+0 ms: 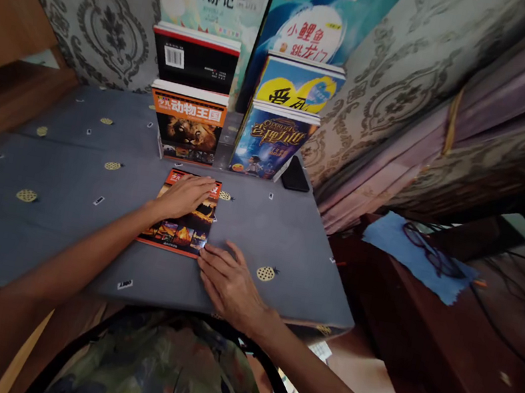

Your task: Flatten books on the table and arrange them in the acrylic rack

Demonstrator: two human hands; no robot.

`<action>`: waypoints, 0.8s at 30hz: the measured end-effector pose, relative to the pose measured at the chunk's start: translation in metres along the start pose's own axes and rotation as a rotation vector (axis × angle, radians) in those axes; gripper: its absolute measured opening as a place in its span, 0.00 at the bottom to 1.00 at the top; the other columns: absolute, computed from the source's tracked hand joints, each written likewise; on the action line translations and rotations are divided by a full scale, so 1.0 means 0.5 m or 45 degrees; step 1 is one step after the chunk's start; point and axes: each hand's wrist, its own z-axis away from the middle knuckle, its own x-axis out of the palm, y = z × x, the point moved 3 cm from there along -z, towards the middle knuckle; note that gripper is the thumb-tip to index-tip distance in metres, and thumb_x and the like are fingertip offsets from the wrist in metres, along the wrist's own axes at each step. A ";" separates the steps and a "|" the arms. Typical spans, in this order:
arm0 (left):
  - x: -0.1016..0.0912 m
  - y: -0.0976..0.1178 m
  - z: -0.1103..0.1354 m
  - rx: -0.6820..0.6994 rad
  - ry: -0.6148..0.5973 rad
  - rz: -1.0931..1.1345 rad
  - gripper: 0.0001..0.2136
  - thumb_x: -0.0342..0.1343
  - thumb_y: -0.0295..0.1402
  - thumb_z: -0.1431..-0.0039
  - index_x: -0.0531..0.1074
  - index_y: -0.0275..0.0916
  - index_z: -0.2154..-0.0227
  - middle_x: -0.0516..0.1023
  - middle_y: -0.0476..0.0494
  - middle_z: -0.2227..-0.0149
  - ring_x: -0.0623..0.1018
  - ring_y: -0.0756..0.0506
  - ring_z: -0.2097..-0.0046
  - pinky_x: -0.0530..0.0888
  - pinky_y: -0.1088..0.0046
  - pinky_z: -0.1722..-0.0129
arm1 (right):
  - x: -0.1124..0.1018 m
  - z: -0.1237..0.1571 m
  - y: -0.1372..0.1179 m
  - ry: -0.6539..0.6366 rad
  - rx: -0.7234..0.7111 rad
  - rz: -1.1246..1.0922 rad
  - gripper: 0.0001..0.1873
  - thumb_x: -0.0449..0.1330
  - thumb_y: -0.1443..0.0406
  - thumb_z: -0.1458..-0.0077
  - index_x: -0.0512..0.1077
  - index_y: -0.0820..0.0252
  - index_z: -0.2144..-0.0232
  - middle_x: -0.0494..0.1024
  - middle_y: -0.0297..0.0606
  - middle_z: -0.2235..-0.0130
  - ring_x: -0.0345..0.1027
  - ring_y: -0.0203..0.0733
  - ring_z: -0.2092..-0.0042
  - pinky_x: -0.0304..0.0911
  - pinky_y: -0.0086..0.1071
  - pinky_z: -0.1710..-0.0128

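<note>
A thin book (202,221) with an orange and black cover lies flat on the cloth-covered table in front of me. My left hand (185,198) rests across its upper half, fingers stretched out flat and hiding part of the title. At the lower right corner of this book is my right hand (234,286), its fingertips at the edge and its thumb spread away. Just beyond stands a book with a lion on its cover (187,129), beside a blue book with gold lettering (272,141).
Behind these, a black book (193,62), a blue and yellow book (299,88) and two larger books stand upright near the wall. A black phone (296,175) lies by the rack. Glasses (433,250) rest on a blue cloth (387,235) at right.
</note>
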 end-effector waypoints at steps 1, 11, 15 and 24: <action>0.000 0.000 0.000 -0.001 -0.009 -0.001 0.20 0.39 0.35 0.28 0.69 0.38 0.41 0.70 0.39 0.37 0.68 0.43 0.35 0.64 0.57 0.37 | 0.000 0.000 0.000 0.003 -0.001 -0.002 0.18 0.51 0.69 0.33 0.72 0.57 0.44 0.80 0.44 0.47 0.69 0.45 0.40 0.55 0.53 0.35; -0.054 -0.091 0.029 -0.141 0.023 -0.022 0.19 0.42 0.36 0.30 0.76 0.37 0.49 0.77 0.39 0.43 0.75 0.42 0.41 0.69 0.60 0.38 | 0.003 -0.001 0.002 0.048 0.008 -0.005 0.19 0.51 0.69 0.33 0.71 0.56 0.43 0.80 0.43 0.48 0.71 0.45 0.42 0.57 0.53 0.36; -0.077 -0.128 0.082 -0.199 0.043 -0.010 0.21 0.41 0.38 0.30 0.75 0.36 0.47 0.76 0.38 0.41 0.75 0.41 0.40 0.69 0.59 0.38 | 0.001 -0.002 0.002 0.055 0.009 -0.021 0.19 0.51 0.69 0.33 0.70 0.56 0.42 0.81 0.42 0.48 0.71 0.45 0.42 0.58 0.54 0.37; -0.111 -0.087 0.237 -0.092 0.045 0.009 0.20 0.41 0.39 0.29 0.72 0.41 0.43 0.76 0.40 0.41 0.72 0.41 0.38 0.70 0.54 0.40 | 0.003 0.000 0.003 0.036 0.004 -0.023 0.18 0.51 0.68 0.32 0.72 0.59 0.44 0.80 0.44 0.47 0.70 0.46 0.41 0.58 0.54 0.37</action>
